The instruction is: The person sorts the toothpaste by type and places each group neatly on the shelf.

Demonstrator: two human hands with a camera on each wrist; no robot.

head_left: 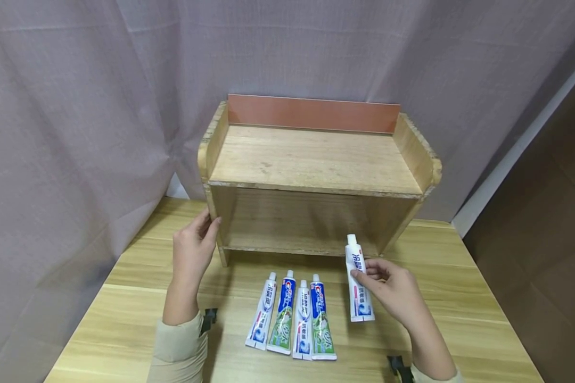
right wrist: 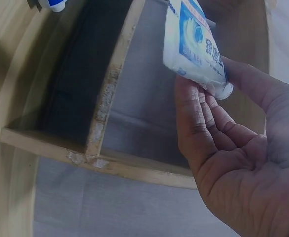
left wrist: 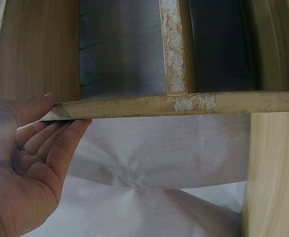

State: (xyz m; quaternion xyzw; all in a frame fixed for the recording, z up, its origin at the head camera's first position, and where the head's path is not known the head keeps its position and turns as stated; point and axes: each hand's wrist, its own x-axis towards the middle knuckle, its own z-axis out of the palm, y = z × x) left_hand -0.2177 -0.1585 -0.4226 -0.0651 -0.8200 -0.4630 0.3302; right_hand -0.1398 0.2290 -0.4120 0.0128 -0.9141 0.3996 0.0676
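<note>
— With the right hand (head_left: 393,284), pinches a white toothpaste tube (head_left: 359,290) between thumb and fingers, cap pointing toward a two-tier wooden shelf (head_left: 316,165), flat crimped end toward the near side.

— Position of that tube?

— In front of the shelf's lower right part, over the wood-grain tabletop (head_left: 124,324). Exact gap between cap and lower board (head_left: 292,229): impossible to tell from the head view.

— And with the left hand (head_left: 194,250)?

— Grips the front edge of the left side panel (left wrist: 134,105), thumb on the inner face, fingers against the outer face, as seen in the left wrist view.

— Between the hands, on the near side?

— From left to right: a first white tube (head_left: 262,314), a first blue-and-green toothpaste tube (head_left: 282,316), a second white tube (head_left: 303,319) and a second blue-and-green tube (head_left: 320,319). All lying flat, side by side, caps toward the shelf, slightly fanned.

— Remaining labels?

— Along the shelf's top rear edge, a reddish-brown strip (head_left: 313,114); behind, a grey curtain (head_left: 292,53); at the far right, a brown panel (head_left: 536,223); on the left forearm, a beige sleeve (head_left: 179,340).
</note>
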